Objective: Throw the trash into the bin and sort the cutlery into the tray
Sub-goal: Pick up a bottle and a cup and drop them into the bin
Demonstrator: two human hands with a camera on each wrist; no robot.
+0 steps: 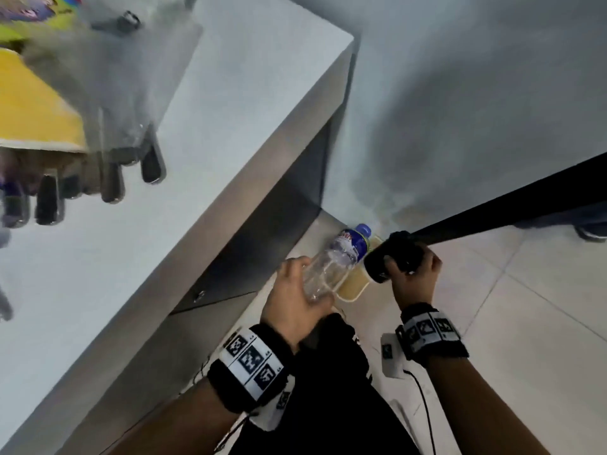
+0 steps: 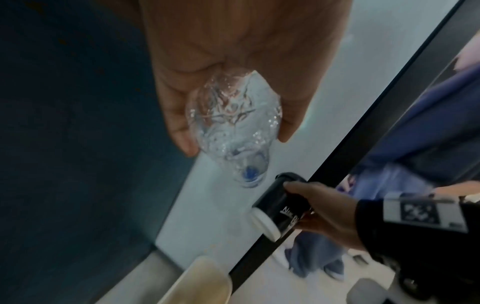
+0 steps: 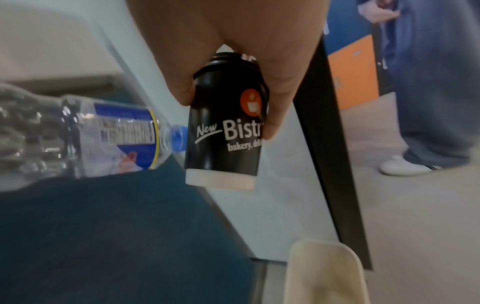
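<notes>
The left hand [image 1: 292,290] has its grip curled round the base end of a clear bottle [image 1: 331,264], thumb on one side and fingers on the other, with the blue cap [image 1: 364,230] pointing away and down. The right hand [image 1: 415,274], just right of the bottle, holds a black cup [image 1: 381,262] by its bottom end, its grip wrapped round the body; the cup hangs upside down, white lid [image 3: 220,179] lowest, and in the right wrist view the cap comes just beside the cup's wall. Below both, the beige bin [image 1: 356,285] stands on the floor, against the foot of the grey surface [image 1: 230,142] and next to a white panel with a black edge. Up on the surface, left of the bottle and well apart from it, lies blurred cutlery with dark handles [image 1: 111,185] beside a yellow wrapper [image 1: 29,106].
</notes>
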